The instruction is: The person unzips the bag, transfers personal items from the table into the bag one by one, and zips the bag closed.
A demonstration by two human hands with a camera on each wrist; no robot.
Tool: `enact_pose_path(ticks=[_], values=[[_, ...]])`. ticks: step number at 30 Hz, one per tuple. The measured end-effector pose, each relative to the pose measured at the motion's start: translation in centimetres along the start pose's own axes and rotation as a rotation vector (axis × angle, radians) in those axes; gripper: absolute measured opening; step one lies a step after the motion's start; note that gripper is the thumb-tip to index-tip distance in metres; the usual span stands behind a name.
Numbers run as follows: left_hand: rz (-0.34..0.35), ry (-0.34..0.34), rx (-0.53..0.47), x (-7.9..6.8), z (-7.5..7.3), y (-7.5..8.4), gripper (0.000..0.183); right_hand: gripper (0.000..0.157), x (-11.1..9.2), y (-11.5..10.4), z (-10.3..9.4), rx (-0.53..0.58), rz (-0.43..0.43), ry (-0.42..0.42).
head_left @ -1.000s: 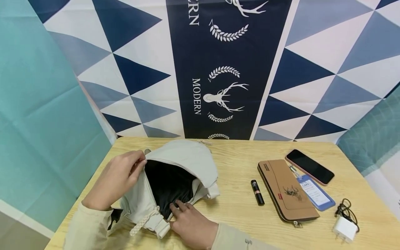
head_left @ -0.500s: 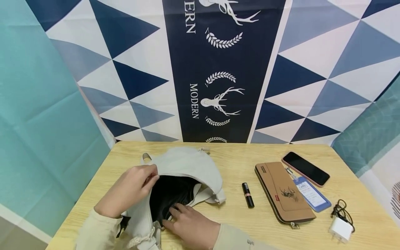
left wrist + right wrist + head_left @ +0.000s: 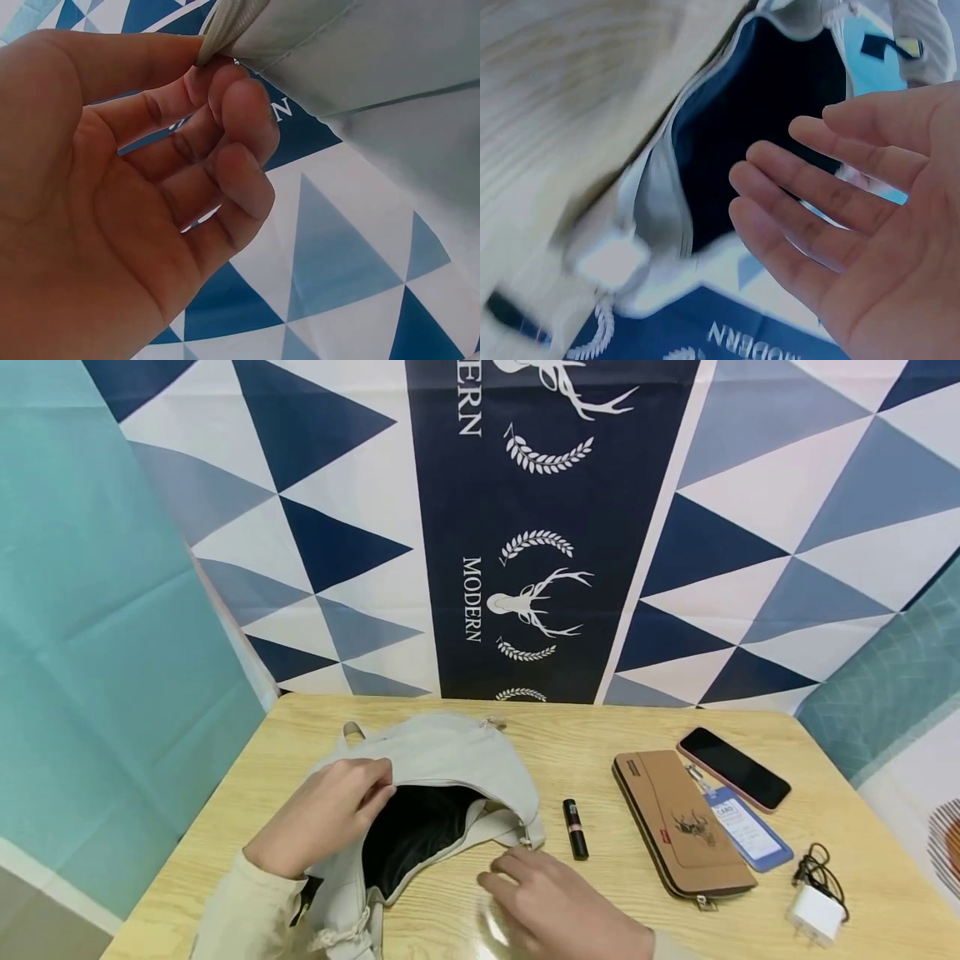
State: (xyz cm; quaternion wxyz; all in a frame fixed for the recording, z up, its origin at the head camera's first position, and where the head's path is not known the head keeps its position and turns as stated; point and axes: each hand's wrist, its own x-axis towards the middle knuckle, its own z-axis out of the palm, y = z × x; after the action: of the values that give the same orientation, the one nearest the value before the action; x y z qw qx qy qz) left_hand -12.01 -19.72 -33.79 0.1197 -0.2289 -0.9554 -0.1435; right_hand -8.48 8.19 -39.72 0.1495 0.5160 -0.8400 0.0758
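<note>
A pale grey-white bag [image 3: 457, 747] lies on the left of the table with its mouth open, showing a black lining [image 3: 420, 835]. My left hand [image 3: 333, 810] pinches the upper edge of the mouth between thumb and index finger; the left wrist view shows the zipped edge [image 3: 229, 26] in that pinch. My right hand [image 3: 551, 902] is apart from the bag, in front of its right end, with nothing held. In the right wrist view its fingers [image 3: 810, 187] are loosely extended beside the dark mouth. A black lipstick-like tube [image 3: 575, 829] lies just beyond the right hand.
On the right of the wooden table [image 3: 585, 735] lie a brown zip wallet [image 3: 682, 827], a blue-framed card holder [image 3: 750, 828], a phone [image 3: 735, 768] and a white charger [image 3: 816, 912] with a black cable. A patterned cloth [image 3: 360, 527] hangs behind.
My right hand has left the bag's lower edge and moved right, over the table. The left hand keeps its pinch and has shifted slightly right with the bag's edge.
</note>
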Motion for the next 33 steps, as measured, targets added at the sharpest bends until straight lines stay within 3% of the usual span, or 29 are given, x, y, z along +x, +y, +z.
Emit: enact_pose_path(ticks=[6,10,17,21,25,33], values=[[0.016,0.021,0.008,0.2,-0.2,-0.4,0.028,0.024,-2.1,2.5,-2.3,0.009,0.254,-0.051],[0.022,0.045,0.005,0.1,-0.1,-0.7,0.028,0.021,-3.1,5.0,-3.8,-0.010,0.441,-0.130],[0.038,0.044,-0.005,0.1,0.2,-0.6,0.026,0.026,-7.3,8.3,-4.0,-0.097,0.655,-0.242],[0.020,0.041,-0.001,0.1,0.0,-0.6,0.027,0.040,-10.1,9.1,-3.1,-0.172,0.748,-0.243],[0.014,0.032,-0.002,0.2,-0.4,-0.6,0.027,0.053,-12.1,9.7,-2.6,-0.163,0.885,-0.279],[0.013,0.004,-0.008,0.4,-0.5,-0.5,0.026,0.091,-13.2,10.7,-2.2,-0.081,1.006,-0.409]])
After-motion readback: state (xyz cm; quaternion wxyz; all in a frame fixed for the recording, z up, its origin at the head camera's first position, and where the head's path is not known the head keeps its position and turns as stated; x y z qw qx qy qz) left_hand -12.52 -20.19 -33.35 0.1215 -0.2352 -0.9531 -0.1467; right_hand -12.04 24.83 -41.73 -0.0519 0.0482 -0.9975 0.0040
